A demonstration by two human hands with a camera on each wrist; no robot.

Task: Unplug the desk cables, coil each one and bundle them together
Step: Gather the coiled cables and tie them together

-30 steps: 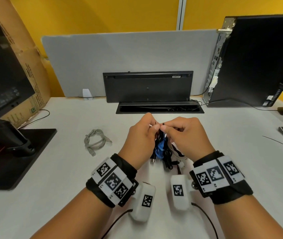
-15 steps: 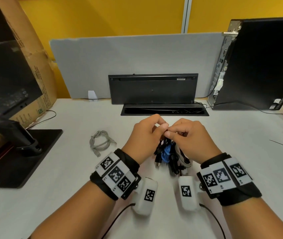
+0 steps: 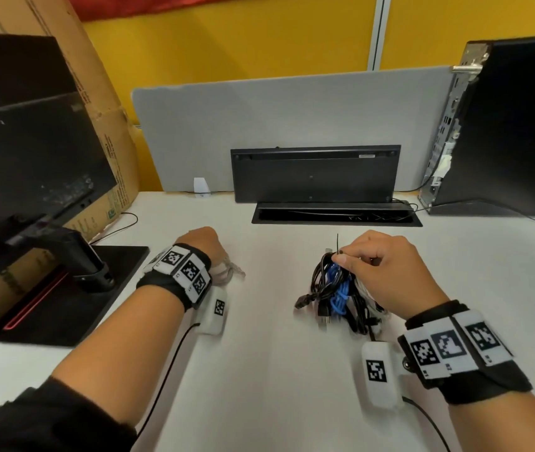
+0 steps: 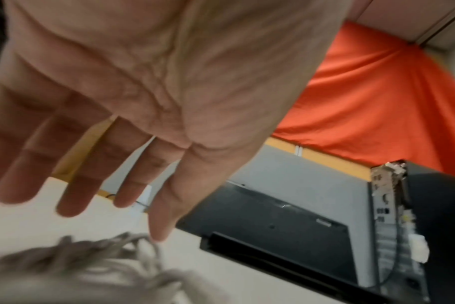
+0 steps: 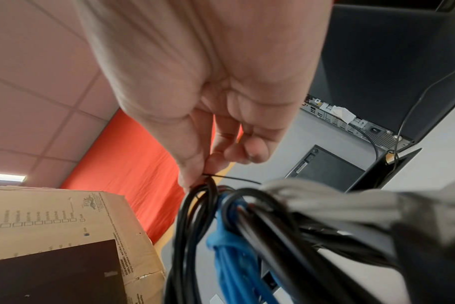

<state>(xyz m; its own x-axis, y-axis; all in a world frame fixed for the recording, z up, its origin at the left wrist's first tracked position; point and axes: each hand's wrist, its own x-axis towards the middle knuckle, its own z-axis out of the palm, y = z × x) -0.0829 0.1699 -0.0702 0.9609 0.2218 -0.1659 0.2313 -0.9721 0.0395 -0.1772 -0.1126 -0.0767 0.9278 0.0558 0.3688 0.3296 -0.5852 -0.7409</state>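
A bundle (image 3: 334, 288) of coiled black, blue and whitish cables lies on the white desk (image 3: 276, 370), right of centre. My right hand (image 3: 344, 256) pinches a thin black tie (image 3: 337, 243) at the bundle's top. In the right wrist view the thumb and forefinger (image 5: 195, 170) hold that tie (image 5: 231, 179) just above the black (image 5: 195, 226) and blue (image 5: 229, 257) coils. A separate grey coiled cable (image 3: 232, 272) lies to the left. My left hand (image 3: 207, 246) is over it, fingers (image 4: 73, 197) straight and spread just above the grey cable (image 4: 91, 267).
A monitor on a black stand (image 3: 74, 288) and a cardboard box (image 3: 106, 125) fill the left side. The open cable hatch (image 3: 334, 216) with its raised lid sits at the back centre. A PC tower (image 3: 504, 125) stands at the right, with cables trailing from it.
My left hand has let go at the bundle and moved left to the grey coil. The right hand stays on the bundle, still pinching the tie.
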